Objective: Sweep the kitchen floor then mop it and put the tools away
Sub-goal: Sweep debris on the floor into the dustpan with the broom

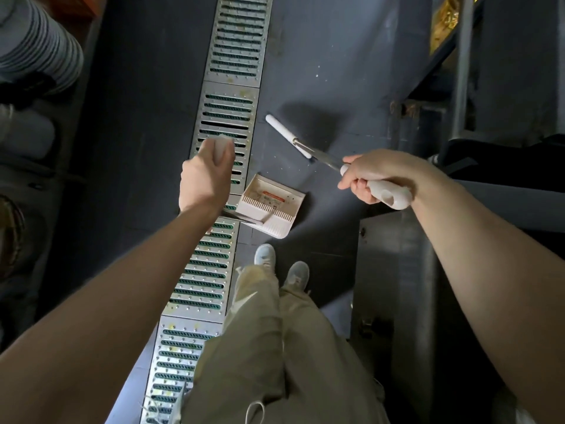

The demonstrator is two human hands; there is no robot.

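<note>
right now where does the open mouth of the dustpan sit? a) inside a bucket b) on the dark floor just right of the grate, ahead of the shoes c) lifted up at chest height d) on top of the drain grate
b: the dustpan rests on the dark floor beside the drain grate, ahead of the shoes, while the left hand holds its handle.

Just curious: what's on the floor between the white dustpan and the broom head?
Only bare dark floor with a few pale specks lies between the dustpan and the broom head, in the head view.

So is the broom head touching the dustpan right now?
Apart. The head view shows bare dark floor between the broom head and the dustpan; the right hand holds the broom.
</note>
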